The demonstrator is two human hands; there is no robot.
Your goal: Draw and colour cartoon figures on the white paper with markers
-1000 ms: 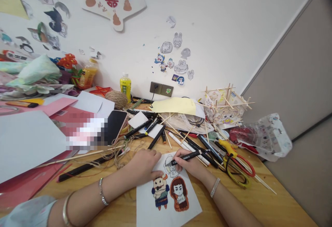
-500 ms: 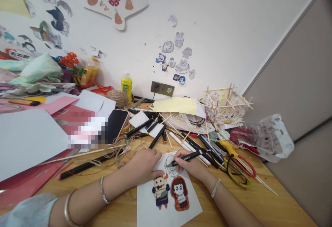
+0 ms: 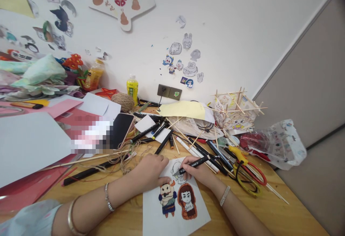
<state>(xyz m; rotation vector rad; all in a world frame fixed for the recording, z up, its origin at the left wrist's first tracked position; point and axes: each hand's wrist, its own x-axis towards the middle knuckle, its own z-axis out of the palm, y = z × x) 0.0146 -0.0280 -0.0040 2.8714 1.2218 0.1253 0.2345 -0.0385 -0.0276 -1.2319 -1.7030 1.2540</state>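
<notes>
My right hand [image 3: 196,171] grips a black marker [image 3: 198,161], its tip on an outlined, mostly uncoloured figure [image 3: 176,169] at the top of a white sheet of paper [image 3: 152,221]. Two coloured figures are drawn below: a horned one [image 3: 167,200] in cream and blue, and a long-haired one [image 3: 188,202] in brown and orange. On the sheet's upper left edge rests my left hand [image 3: 152,171], thumb apart from the bent fingers and nothing held. It partly covers the horned figure's top.
Several markers [image 3: 221,156] and wooden sticks lie beyond the paper. Scissors [image 3: 249,175] with red and yellow handles are at the right. A phone [image 3: 122,130], twine ball [image 3: 123,101], yellow bottle [image 3: 132,88] and stick-framed paper lantern [image 3: 237,114] stand or lie further back.
The marker tip has moved very slightly on the outlined figure. My left hand stays in place on the paper, and the view has shifted a little.
</notes>
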